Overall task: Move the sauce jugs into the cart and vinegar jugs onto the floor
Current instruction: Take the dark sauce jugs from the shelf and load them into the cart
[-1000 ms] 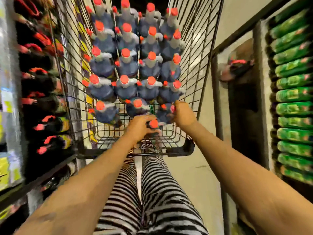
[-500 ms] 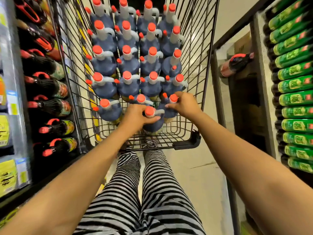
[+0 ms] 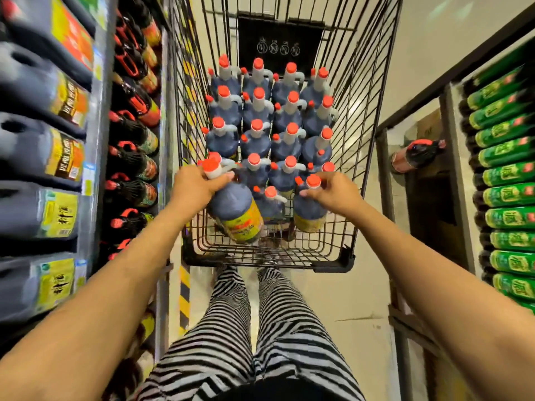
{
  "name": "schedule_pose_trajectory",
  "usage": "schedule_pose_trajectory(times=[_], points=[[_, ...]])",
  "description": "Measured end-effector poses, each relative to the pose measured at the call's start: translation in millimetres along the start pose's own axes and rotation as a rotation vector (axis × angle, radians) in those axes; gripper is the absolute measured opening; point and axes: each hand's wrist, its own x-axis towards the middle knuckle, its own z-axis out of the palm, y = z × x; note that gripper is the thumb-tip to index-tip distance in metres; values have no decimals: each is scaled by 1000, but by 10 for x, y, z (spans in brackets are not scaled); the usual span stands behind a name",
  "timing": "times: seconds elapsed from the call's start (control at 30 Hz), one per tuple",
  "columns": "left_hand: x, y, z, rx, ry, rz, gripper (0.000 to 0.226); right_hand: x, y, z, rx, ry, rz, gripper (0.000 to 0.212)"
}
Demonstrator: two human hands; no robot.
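Lifted since before, one jug (image 3: 231, 209) is tilting at the left side of the cart (image 3: 260, 257), left hand (image 3: 192, 188) gripping its neck; right hand (image 3: 333, 192) is clutching a second jug (image 3: 308, 211) (handle hidden). Nearest, the cart is lying open.

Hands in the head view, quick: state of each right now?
Left hand: grips the neck of a tilted jug in the cart.
Right hand: grips the neck of an upright jug beside it.

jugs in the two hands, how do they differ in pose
The left jug tilts, base swung toward the camera; the right jug stands nearly upright. The left hand wraps the left jug's neck; the right hand holds the right jug's neck under its cap. Both are dark, red-capped, yellow-labelled.
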Motion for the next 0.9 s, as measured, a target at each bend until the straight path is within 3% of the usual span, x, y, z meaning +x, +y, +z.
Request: schedule_pose_trajectory(times=[0.3, 0.43, 0.9], points=[[-75, 267, -945, -13, 202, -18, 40, 13, -991, -773, -103, -161, -359, 28], [-345, 456, -1370, 25, 335, -11, 47, -4, -1494, -1048, -123, -204, -502, 43], [-1732, 762, -2636, 7, 745, -22, 48, -646, -3777, -1310, -262, -499, -1193, 35]])
